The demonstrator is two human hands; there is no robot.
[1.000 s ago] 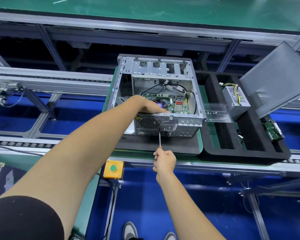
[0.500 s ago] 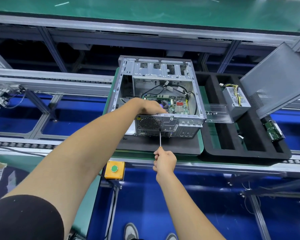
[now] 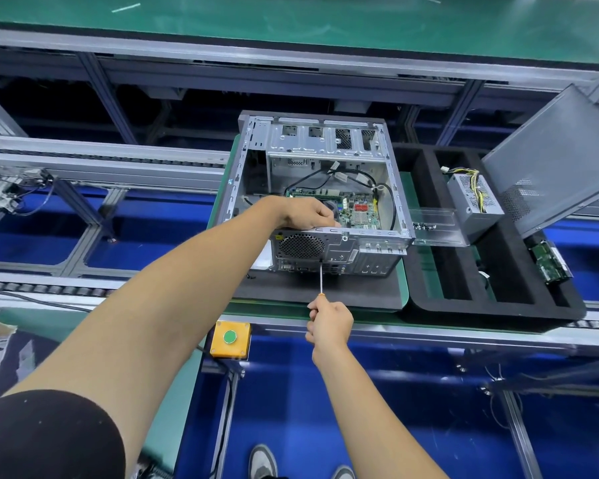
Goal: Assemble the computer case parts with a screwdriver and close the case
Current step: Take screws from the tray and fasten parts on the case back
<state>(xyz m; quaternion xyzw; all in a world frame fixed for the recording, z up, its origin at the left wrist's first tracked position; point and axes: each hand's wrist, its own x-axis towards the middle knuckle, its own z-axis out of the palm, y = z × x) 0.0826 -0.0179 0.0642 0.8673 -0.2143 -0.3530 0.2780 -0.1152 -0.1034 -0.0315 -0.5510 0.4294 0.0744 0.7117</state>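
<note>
While the head view is looking down on the bench, the right hand [image 3: 330, 323] is gripping the screwdriver [image 3: 321, 279] by its handle, its long axis running near-to-far with the tip pointing away at the rear panel of the computer case [image 3: 320, 202], just below the fan grille [image 3: 301, 245]. The left hand [image 3: 306, 213], the nearer to the case, is resting curled over the near top edge; whether it is holding anything cannot be told. The case is lying open-side up on a dark mat [image 3: 325, 293], the side panel [image 3: 554, 160] leaning well apart at far right.
</note>
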